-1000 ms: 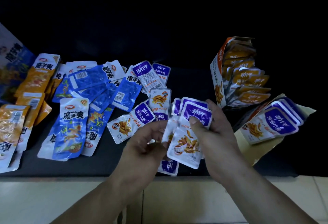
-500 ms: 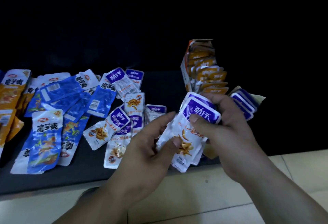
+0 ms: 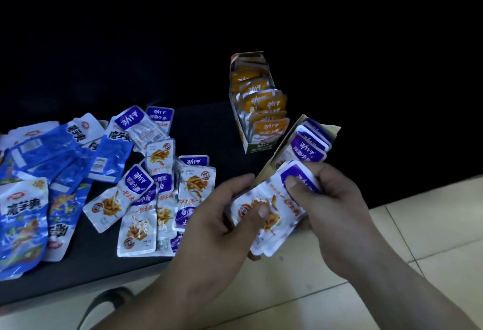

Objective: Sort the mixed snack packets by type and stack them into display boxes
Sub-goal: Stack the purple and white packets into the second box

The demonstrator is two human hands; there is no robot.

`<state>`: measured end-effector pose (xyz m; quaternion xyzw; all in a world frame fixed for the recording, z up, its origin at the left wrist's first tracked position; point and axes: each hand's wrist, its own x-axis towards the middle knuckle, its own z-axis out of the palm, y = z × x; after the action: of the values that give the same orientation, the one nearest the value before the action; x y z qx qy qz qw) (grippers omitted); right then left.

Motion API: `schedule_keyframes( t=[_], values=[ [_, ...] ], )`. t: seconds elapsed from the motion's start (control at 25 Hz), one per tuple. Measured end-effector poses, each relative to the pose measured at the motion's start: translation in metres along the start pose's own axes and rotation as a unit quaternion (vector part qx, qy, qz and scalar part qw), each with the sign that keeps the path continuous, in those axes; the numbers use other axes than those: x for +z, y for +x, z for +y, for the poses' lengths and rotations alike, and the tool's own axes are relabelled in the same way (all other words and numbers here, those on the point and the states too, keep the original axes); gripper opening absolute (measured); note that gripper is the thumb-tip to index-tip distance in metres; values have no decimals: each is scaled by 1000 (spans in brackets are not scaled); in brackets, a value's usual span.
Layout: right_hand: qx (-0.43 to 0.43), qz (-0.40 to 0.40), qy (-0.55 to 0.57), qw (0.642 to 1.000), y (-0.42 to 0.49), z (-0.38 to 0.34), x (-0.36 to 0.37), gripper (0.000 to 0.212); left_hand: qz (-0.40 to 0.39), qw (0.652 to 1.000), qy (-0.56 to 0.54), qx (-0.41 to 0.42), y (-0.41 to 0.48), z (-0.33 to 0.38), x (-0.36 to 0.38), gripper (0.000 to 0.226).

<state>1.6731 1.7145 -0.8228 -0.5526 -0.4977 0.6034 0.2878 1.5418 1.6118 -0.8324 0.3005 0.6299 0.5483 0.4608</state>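
Blue packets (image 3: 23,225) lie far left of the orange display box (image 3: 258,147), loose purple packets (image 3: 136,194) nearer it. Below that box, the left hand (image 3: 217,225) and right hand (image 3: 337,207) both grip a purple stack (image 3: 279,205), thumbs on top, at the mouth of the purple-filled box (image 3: 333,131) to its right.

— How does the left hand (image 3: 217,228) lie?
— Thumb pressed on the packets' (image 3: 281,196) lower end, fingers curled beneath.
— And the right hand (image 3: 332,214)?
— Thumb on the upper end, fingers wrapped behind. Both forearms bare.
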Motion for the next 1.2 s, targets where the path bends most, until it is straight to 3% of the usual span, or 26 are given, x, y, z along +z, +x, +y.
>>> schedule_keyframes(
  t=[0.12,0.28,0.36,0.44,0.56,0.72,0.88,1.2],
  values=[
    [-15,27,-10,999,-1,4,-3,16,-30,987,145,68,-5,-11,-3,59],
    [-25,33,-15,999,-10,10,16,23,-26,897,398,188,-2,-18,-9,89],
    [-44,31,-32,998,-12,10,22,26,-29,872,458,171,-2,-12,-7,108],
    [-56,14,-46,997,-12,9,24,27,-25,864,477,160,-1,-11,-7,119],
    [-35,-21,-23,999,-11,6,22,23,-33,869,464,170,3,-16,-16,113],
    [-60,-73,-24,995,-9,-1,22,37,-23,871,452,191,0,-20,-27,106],
    [-91,-101,-76,988,-11,-7,26,45,7,853,483,199,3,-20,-33,102],
    [-128,-141,-180,965,4,-31,-6,48,-14,863,458,212,21,-21,-10,98]
  ],
)
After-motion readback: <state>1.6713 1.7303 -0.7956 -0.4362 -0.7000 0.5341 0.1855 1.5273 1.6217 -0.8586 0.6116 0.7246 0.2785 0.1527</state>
